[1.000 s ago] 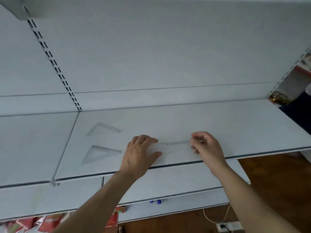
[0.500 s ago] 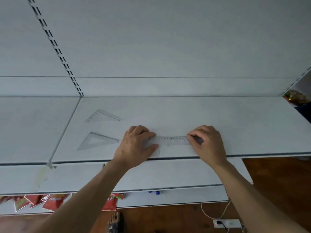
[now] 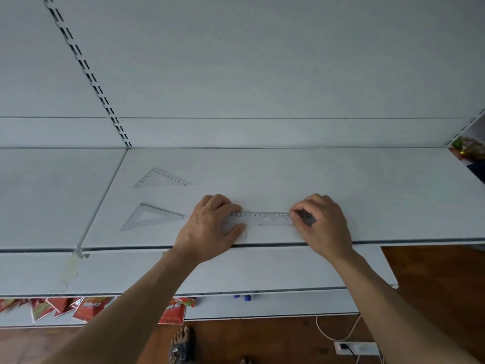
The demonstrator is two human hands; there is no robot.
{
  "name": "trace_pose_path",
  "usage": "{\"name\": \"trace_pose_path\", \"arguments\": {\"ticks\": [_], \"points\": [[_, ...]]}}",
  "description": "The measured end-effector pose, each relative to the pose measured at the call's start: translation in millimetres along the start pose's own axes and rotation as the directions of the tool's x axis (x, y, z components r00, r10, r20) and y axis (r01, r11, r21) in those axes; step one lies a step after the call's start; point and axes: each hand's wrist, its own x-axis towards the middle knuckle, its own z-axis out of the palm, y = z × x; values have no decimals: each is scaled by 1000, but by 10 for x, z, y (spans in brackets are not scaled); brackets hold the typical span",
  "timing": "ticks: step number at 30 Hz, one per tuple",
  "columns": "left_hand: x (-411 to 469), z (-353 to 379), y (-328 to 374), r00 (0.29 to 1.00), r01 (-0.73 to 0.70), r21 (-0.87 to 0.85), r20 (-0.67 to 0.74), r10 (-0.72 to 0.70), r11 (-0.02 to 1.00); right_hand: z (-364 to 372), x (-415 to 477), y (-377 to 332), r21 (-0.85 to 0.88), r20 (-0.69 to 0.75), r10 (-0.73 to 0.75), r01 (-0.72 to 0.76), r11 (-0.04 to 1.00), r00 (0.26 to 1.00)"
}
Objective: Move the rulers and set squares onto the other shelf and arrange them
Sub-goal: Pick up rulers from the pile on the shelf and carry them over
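A clear plastic ruler (image 3: pixel 265 219) lies flat near the front of the white shelf (image 3: pixel 367 195), running left to right. My left hand (image 3: pixel 212 227) covers its left end, fingers curled over it and thumb against its near edge. My right hand (image 3: pixel 322 222) pinches its right end with bent fingers. Two clear set squares lie to the left on the same shelf: one set square (image 3: pixel 162 178) farther back, the other set square (image 3: pixel 151 215) nearer the front edge.
A slotted upright (image 3: pixel 86 72) runs down the back panel at left. Lower shelves (image 3: pixel 262 269) stick out beneath, with red packets (image 3: pixel 86 307) and blue caps (image 3: pixel 242 297) below. A power strip (image 3: pixel 357 348) and cable lie on the wooden floor. A sandalled foot (image 3: pixel 182 345) shows at the bottom.
The ruler, slightly bowed and lifted a second ago, now lies flat on the shelf. Both hands stay on its ends, and the view has tilted downward.
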Motion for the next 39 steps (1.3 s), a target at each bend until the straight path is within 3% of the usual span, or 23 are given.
{"name": "trace_pose_path", "arguments": {"ticks": [21,28,32,39], "points": [[-15,-48,90,999,21,49,35,-23,999,-19,-17,2,59,42,50,-53,997,998],[-73,-292,140,998,31,-28,47,-29,999,-87,21,-85,99,-2,94,-93,991,996],[-241,-650,22,989,151,-34,4,-151,988,36,204,-476,34,-20,82,-81,996,996],[-961,-1610,-734,925,380,89,-50,-377,920,729,614,-1923,64,189,20,-32,997,982]]}}
